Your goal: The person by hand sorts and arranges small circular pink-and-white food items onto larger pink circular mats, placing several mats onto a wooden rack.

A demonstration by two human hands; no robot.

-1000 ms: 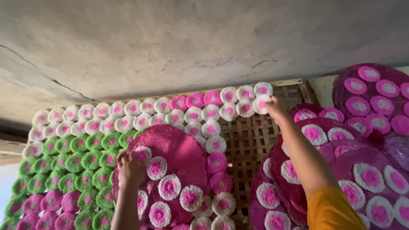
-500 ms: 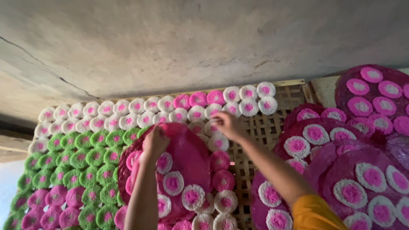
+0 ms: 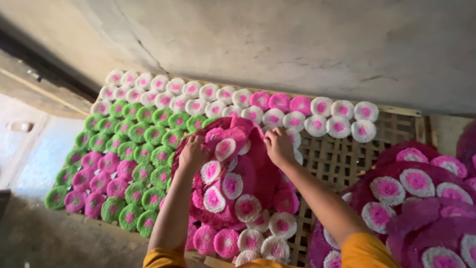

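Grey concrete wall [image 3: 297,44] fills the top of the view; below it lies a woven bamboo lattice rack [image 3: 342,159], taken here as the landmark. Left half of the rack covered by rows of small round lacy discs: white ones with pink centres [image 3: 198,97] along the wall edge, green ones [image 3: 144,144] below them, pink ones [image 3: 99,173] at the near left corner. Right of the rack, a stack of large magenta mats [image 3: 426,198] carrying more white-and-pink discs. On the middle of the rack, a large magenta round mat [image 3: 253,173] with discs stuck to it, its far edge lifted and folded. Left hand [image 3: 193,154] clenched on the mat's upper left edge; right hand [image 3: 278,146] grips the upper right edge, fingers curled over the fold. Orange sleeves [image 3: 362,250] at the bottom edge
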